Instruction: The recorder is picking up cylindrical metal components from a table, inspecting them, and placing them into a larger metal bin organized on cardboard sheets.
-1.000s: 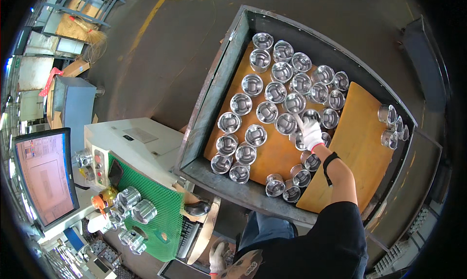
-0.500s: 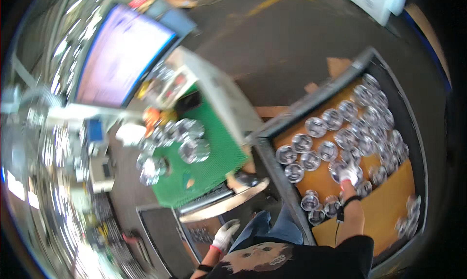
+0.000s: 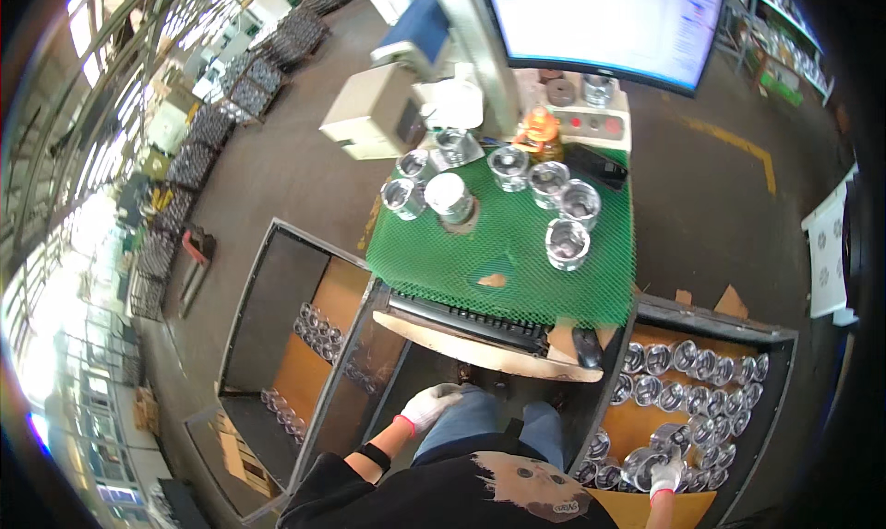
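Observation:
My right hand [image 3: 666, 476], in a white glove, closes on a shiny cup-shaped metal part [image 3: 641, 470] over the right-hand bin [image 3: 784, 363]. A second such part [image 3: 672, 436] lies against it; I cannot tell whether the hand holds that one too. Both look larger than the rows of similar metal parts [image 3: 706, 363] in the bin. My left hand [image 3: 431, 406], also gloved, lies empty on my thigh with its fingers stretched out. Ahead, several more metal parts [image 3: 567, 243] stand on a green mesh mat [image 3: 434, 275].
A keyboard [image 3: 471, 324] and a mouse [image 3: 587, 347] sit at the table's near edge. Behind the mat are a monitor [image 3: 600, 22], a dark phone [image 3: 595, 166] and an orange-topped bottle [image 3: 542, 134]. At left stands another bin [image 3: 263, 321] with metal parts.
My view has swung from the right-hand bin toward the table. My right hand, earlier down among the metal parts, now grips one. My left hand stays by my thigh.

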A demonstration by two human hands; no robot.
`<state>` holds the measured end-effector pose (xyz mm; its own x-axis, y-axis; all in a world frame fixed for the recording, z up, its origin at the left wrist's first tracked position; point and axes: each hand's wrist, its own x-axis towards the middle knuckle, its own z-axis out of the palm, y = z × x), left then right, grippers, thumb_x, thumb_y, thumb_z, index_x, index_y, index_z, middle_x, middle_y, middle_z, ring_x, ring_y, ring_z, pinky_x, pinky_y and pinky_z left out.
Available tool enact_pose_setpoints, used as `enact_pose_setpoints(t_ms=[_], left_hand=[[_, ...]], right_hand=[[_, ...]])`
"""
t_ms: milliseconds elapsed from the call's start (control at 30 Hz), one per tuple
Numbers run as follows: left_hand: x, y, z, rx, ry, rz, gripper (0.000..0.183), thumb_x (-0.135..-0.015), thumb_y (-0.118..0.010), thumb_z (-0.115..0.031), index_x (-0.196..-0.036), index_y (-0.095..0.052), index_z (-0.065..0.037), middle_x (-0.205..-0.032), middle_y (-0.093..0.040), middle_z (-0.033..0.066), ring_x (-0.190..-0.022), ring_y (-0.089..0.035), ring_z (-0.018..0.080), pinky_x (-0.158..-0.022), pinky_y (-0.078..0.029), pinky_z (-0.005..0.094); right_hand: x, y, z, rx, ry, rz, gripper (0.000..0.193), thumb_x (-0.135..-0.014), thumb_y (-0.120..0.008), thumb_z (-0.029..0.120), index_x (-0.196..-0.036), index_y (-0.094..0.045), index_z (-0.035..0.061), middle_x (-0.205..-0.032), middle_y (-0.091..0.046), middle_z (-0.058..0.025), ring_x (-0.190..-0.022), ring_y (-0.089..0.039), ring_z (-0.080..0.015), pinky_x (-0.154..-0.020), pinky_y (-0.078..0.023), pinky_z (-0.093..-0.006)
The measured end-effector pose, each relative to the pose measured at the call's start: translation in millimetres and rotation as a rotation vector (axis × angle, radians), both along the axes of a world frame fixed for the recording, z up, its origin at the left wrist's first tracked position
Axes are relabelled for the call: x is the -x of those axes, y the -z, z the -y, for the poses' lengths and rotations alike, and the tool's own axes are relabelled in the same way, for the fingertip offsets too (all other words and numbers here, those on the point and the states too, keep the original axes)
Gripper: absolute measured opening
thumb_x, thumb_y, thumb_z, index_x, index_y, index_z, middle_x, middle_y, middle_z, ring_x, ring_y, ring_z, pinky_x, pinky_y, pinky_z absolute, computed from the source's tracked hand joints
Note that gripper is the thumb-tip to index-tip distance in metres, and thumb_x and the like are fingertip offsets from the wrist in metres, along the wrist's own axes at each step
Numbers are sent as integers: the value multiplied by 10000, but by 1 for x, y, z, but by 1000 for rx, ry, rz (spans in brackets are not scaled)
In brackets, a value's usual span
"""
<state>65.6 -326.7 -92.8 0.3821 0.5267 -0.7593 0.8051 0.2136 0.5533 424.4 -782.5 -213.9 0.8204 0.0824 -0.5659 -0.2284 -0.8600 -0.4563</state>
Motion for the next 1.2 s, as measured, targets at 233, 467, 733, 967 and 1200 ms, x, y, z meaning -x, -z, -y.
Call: enact_pose_setpoints(t_ms=[233,467,733,967,1200], left_hand=[[97,24,-77,-50,-67,69,506,-912,-620,-356,-1281,-582,-12,-1252,-631,138,-1170,-575,214,-1022,-403,303],[170,25,-153,-187,-192,170,514,-883,-627,-323,-1265,-576,17,-1167,-673,165,-1082,-641,238,-953,-465,314],[225,-8,-134,-323,-532,116,519,-871,-651,-299,-1246,-579,53,-1200,-647,203,-1132,-622,262,-973,-462,328],[163,-21,-113,-321,-524,26,548,-871,-615,-407,-1250,-605,-10,-1205,-655,167,-1102,-633,277,-961,-466,333],[50,-27,-165,-402,-72,293,617,-912,-534,-517,-1299,-559,-38,-1202,-636,191,-1140,-595,315,-983,-443,355]], right_hand=[[59,-141,-199,135,-750,218,594,-609,-697,156,-1199,-634,185,-1082,-646,-209,-1026,-607,-397,-919,-478,-438],[106,-176,-432,55,-1246,287,424,-743,-592,186,-1165,-623,196,-1102,-592,-240,-998,-589,-415,-858,-486,-492],[106,-145,-554,71,-1312,660,367,-734,-594,135,-1095,-640,178,-980,-631,-213,-918,-622,-388,-737,-497,-487],[97,-112,-536,106,-1261,816,459,-637,-697,180,-1093,-673,215,-1009,-578,-176,-957,-579,-366,-766,-467,-465],[106,-129,-530,-120,-1204,1044,673,-542,-722,183,-1204,-601,194,-1191,-497,-184,-1093,-499,-377,-971,-388,-482]])
